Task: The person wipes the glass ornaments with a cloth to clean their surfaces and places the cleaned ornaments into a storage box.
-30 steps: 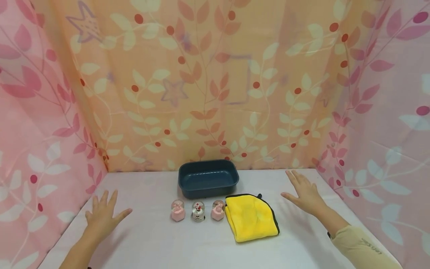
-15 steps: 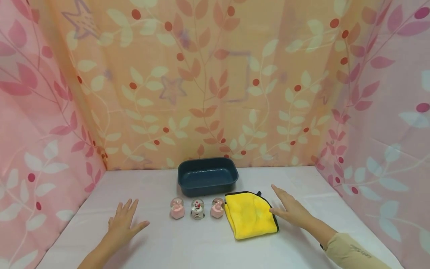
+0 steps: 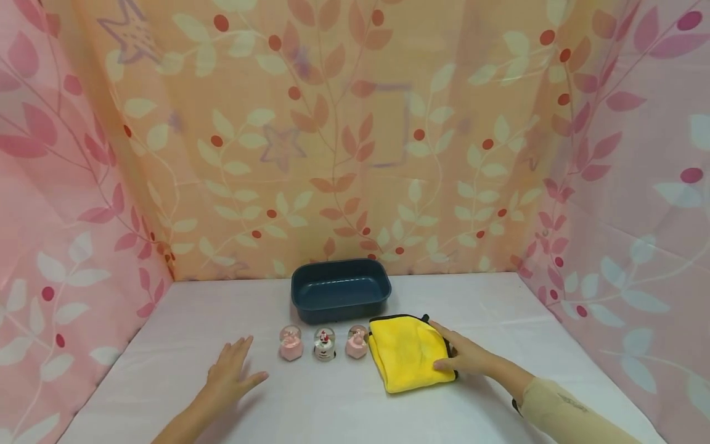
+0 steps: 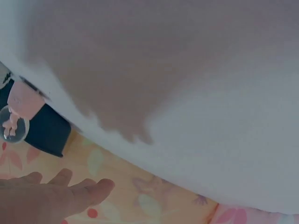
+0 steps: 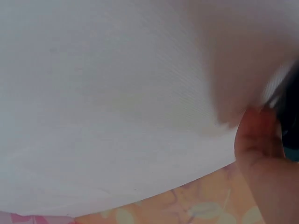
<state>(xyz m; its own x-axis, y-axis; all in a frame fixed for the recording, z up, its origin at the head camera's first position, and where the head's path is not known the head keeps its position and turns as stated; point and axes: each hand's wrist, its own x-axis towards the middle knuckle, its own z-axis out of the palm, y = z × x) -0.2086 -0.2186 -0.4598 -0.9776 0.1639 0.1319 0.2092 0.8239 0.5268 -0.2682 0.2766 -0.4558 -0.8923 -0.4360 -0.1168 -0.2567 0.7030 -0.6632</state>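
Note:
My right hand is at the right edge of a folded yellow cloth with black trim. Its thumb lies over the cloth and the fingers reach along the trim; how firmly they touch is unclear. The right wrist view shows part of that hand near a dark edge. My left hand, fingers spread and holding nothing, hovers left of three small snow globes in a row: a pink one, a white one and another pink one. One pink globe also appears in the left wrist view.
A dark blue rectangular tray stands behind the globes, near the back curtain. Patterned pink curtains enclose both sides of the white tabletop.
Both hands have moved inward. The right came left and down to the cloth's edge, while the left shifted right toward the globes. The cloth, globes and tray keep their places.

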